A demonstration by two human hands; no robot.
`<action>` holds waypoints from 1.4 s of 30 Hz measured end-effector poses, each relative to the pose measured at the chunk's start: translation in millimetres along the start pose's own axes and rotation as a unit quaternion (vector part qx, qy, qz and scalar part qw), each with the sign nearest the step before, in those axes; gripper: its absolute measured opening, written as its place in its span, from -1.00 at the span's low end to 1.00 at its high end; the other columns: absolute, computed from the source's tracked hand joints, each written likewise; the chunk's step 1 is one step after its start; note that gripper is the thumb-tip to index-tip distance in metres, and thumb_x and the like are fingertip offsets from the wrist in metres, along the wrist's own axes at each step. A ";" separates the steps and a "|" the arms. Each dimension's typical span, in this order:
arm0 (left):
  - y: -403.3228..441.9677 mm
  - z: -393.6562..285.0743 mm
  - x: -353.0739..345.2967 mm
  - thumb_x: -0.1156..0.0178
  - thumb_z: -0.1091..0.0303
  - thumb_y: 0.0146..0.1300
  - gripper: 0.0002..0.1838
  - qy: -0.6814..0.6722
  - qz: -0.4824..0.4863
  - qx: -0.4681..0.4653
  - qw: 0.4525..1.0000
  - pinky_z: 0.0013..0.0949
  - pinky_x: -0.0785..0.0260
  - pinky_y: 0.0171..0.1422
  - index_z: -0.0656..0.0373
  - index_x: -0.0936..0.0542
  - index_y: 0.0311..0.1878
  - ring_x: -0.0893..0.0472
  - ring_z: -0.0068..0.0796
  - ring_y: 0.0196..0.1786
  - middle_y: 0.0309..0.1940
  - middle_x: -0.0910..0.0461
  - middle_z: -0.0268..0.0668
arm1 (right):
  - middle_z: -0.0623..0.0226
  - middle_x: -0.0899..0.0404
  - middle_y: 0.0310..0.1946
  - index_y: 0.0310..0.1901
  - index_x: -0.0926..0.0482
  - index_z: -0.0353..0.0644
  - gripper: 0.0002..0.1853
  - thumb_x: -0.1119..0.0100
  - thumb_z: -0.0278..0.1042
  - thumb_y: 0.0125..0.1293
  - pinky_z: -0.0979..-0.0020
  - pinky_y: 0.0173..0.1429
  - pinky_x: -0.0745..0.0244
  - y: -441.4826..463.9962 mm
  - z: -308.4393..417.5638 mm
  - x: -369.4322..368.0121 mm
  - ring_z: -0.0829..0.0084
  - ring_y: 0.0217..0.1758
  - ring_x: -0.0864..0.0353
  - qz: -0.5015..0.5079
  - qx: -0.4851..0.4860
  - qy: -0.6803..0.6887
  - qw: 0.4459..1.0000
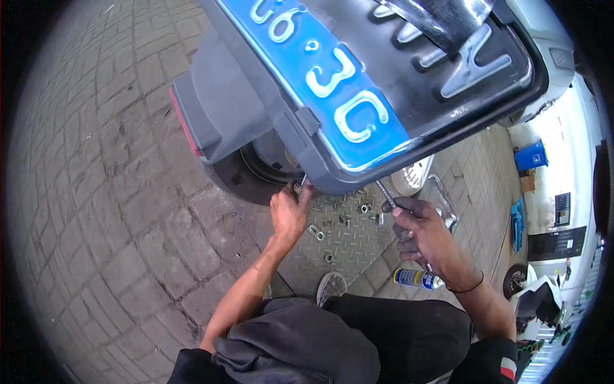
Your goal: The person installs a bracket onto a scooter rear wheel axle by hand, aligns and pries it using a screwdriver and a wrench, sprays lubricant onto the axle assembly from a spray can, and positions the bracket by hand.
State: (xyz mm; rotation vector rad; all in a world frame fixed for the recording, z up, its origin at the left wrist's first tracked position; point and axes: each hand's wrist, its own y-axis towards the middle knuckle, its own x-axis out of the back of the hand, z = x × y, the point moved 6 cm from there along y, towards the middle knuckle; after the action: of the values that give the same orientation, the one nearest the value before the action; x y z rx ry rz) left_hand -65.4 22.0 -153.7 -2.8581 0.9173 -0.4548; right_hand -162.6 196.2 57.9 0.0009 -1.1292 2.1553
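Observation:
A blue and black licence plate [368,121] in a dark frame hangs over both my hands at the rear of a vehicle. My left hand [291,210] is closed below the frame's lower left corner, close to the wheel [240,182]; what its fingers pinch is mostly hidden. My right hand [419,233] is wrapped round a slim metal tool with a ribbed shaft [385,193]. The shaft's upper end disappears behind the plate, so the tool's exact kind does not show.
Under my hands lies a diamond-patterned metal plate [348,246] with several sockets and small metal parts, one of them a ring-ended piece [316,232]. A spray can [417,278] rests on its side near my right knee. Brick paving [147,211] spreads left; a blue bin [531,155] stands far right.

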 end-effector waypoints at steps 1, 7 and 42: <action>-3.0 -8.5 4.0 -0.23 -0.10 0.38 -0.39 0.014 -0.002 0.017 1.000 0.05 -0.46 -0.13 0.43 -0.66 -0.06 -0.70 0.19 -0.29 -0.49 -0.61 0.16 | 0.60 -0.17 -0.57 0.20 -0.47 -0.25 -0.63 -0.10 -0.15 0.58 0.47 -0.54 -0.14 -2.9 -1.7 -3.8 0.68 -0.59 -0.14 0.002 -0.017 0.025 1.000; -5.8 -8.7 2.3 -0.21 0.03 0.45 -0.52 0.003 -0.017 0.024 1.000 0.02 -0.45 0.08 0.36 -0.64 0.05 -0.69 0.22 -0.08 -0.21 -0.69 0.20 | 0.48 -0.38 -0.50 0.27 -0.45 -0.25 -0.57 -0.09 -0.10 0.57 0.37 -0.43 -0.41 -3.7 -6.6 -1.5 0.57 -0.53 -0.38 -0.047 -0.008 -0.042 0.998; -139.1 76.6 85.6 -0.29 -0.05 0.38 -0.54 0.312 0.110 0.014 0.943 -0.11 -0.51 -0.26 0.27 -0.65 -0.16 -0.65 -0.09 -0.53 -0.57 -0.65 -0.07 | -0.04 -0.63 -0.22 0.01 -0.63 -0.22 -0.74 -0.25 -0.38 0.31 0.02 0.00 -0.53 73.6 -374.1 45.0 -0.13 -0.14 -0.63 -0.299 0.062 -0.379 0.874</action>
State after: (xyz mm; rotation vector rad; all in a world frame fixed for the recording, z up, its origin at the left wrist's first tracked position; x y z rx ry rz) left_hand 101.5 85.8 -178.7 -2.5573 1.2774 -1.3735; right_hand -126.5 464.8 -214.0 1.1885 -1.1723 1.6514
